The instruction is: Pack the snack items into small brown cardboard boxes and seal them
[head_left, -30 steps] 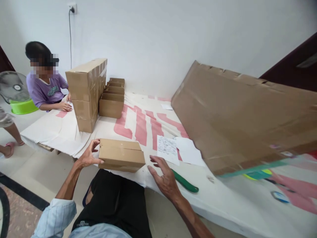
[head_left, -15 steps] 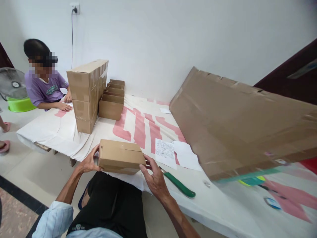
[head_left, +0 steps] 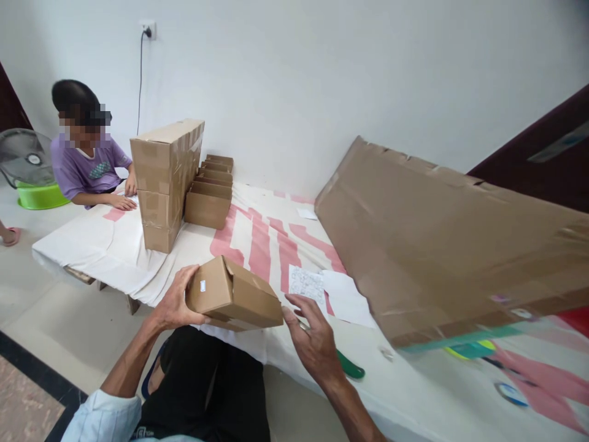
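A small brown cardboard box (head_left: 243, 291) is tilted above my lap at the table's near edge, its end with a small white label turned toward the left. My left hand (head_left: 177, 301) grips that end, thumb below and fingers along the far side. At the box's right end is my right hand (head_left: 310, 334), its fingers apart and the fingertips close to the corner; whether they touch it I cannot tell. Partly hidden behind my right hand lies a green-handled tool (head_left: 350, 366). Papers with handwritten marks (head_left: 306, 285) rest just beyond.
Stacked taped cartons (head_left: 156, 184) stand at left, beside a row of open boxes (head_left: 208, 205). A large cardboard sheet (head_left: 451, 245) leans at right. A tape roll (head_left: 510, 394) lies on the cloth-covered table (head_left: 414, 393). Another person (head_left: 92, 166) sits at the far left, near a fan (head_left: 30, 158).
The box has turned and tipped, so its labelled left end now shows. My right hand has moved slightly right and opened from the box's right end.
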Motion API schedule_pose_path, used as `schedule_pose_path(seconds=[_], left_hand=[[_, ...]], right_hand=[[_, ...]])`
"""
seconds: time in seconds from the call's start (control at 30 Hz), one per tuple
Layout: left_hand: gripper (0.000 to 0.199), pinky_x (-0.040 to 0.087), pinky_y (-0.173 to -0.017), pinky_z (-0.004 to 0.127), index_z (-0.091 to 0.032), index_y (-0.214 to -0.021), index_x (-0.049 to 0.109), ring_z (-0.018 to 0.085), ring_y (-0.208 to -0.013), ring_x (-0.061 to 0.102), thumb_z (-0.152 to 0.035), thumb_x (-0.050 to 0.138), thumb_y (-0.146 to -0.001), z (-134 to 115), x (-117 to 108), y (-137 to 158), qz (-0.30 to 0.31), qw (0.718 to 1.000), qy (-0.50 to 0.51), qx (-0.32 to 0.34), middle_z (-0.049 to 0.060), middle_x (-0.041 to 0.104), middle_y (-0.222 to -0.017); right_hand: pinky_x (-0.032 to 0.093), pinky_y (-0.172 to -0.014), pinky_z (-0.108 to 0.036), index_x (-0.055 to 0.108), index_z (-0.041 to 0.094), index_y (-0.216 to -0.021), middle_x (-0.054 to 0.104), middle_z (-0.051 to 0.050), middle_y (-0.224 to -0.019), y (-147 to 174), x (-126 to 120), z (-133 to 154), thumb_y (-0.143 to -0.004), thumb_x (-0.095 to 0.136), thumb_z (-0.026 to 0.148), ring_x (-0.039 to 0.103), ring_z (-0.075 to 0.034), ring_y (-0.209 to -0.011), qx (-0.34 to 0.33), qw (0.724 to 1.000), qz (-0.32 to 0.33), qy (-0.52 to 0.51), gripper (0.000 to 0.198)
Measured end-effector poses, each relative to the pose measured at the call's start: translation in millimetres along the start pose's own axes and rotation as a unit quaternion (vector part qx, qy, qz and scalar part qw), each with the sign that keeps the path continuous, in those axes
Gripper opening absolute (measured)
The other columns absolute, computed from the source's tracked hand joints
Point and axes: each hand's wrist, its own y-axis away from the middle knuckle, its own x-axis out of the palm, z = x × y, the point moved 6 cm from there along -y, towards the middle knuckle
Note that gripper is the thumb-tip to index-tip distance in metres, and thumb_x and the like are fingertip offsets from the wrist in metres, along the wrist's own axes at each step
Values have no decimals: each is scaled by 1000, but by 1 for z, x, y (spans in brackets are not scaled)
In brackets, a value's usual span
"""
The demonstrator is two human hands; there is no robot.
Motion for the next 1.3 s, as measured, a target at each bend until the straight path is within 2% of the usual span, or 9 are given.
schedule_pose_path(seconds=[0.1, 0.23, 0.33, 0.47, 0.57, 0.9, 1.13, 1.3], left_hand=[[118, 37, -125, 62, -25, -160, 40, 43, -147, 44, -40, 99, -59, -13, 4, -2, -8, 1000, -25, 15, 17, 47, -157], [120, 38, -124, 63, -24, -161, 38, 44, -147, 43, -37, 99, -58, -30, 16, -6, -23, 998, -57, 34, 19, 46, -157], [122, 39, -123, 65, -24, -161, 35, 44, -146, 43, -39, 99, -58, -39, 25, -9, -40, 995, -79, 48, 20, 46, -157], [122, 39, -120, 68, -24, -161, 35, 46, -144, 45, -46, 99, -59, -44, 34, -10, -55, 993, -90, 57, 20, 47, -156], [122, 37, -120, 70, -26, -161, 34, 48, -146, 43, -45, 98, -59, -45, 38, -10, -55, 994, -87, 47, 20, 47, -157], [119, 36, -121, 70, -26, -161, 34, 48, -147, 42, -41, 96, -61, -51, 41, -10, -49, 994, -90, 37, 20, 46, -157], [124, 37, -121, 68, -25, -161, 35, 47, -147, 43, -42, 99, -57, -52, 40, -10, -61, 993, -89, 40, 20, 46, -157], [120, 37, -121, 70, -26, -161, 35, 47, -147, 42, -42, 98, -59, -54, 43, -11, -57, 993, -95, 38, 20, 47, -157]], right_hand=[[56, -100, -54, 73, 25, -120, 71, -13, -116, -17, -5, 59, -105, 56, 38, 66, -32, -113, -111, 993, -1, 31, 26], [55, -96, -49, 75, 24, -115, 72, -12, -110, -35, 7, 140, -104, 54, 21, 64, -29, -107, -266, 958, 75, 73, 24], [52, -92, -43, 75, 20, -101, 71, -11, -105, -43, 26, 167, -105, 52, 15, 61, -27, -104, -340, 918, 135, 151, 24], [46, -86, -39, 71, 19, -86, 67, -9, -97, -50, 46, 163, -103, 56, 14, 56, -25, -97, -371, 875, 175, 255, 23], [44, -86, -39, 70, 20, -83, 66, -8, -96, -52, 50, 157, -100, 61, 13, 53, -24, -96, -385, 862, 173, 279, 21], [38, -84, -38, 69, 20, -82, 65, -8, -94, -50, 49, 153, -96, 64, 7, 53, -25, -96, -392, 855, 174, 290, 20], [38, -86, -38, 69, 20, -81, 66, -7, -93, -50, 51, 155, -97, 65, 10, 52, -25, -96, -400, 853, 168, 291, 19], [36, -82, -39, 69, 20, -83, 67, -7, -91, -53, 53, 150, -97, 66, 11, 53, -25, -94, -387, 853, 175, 303, 17]])
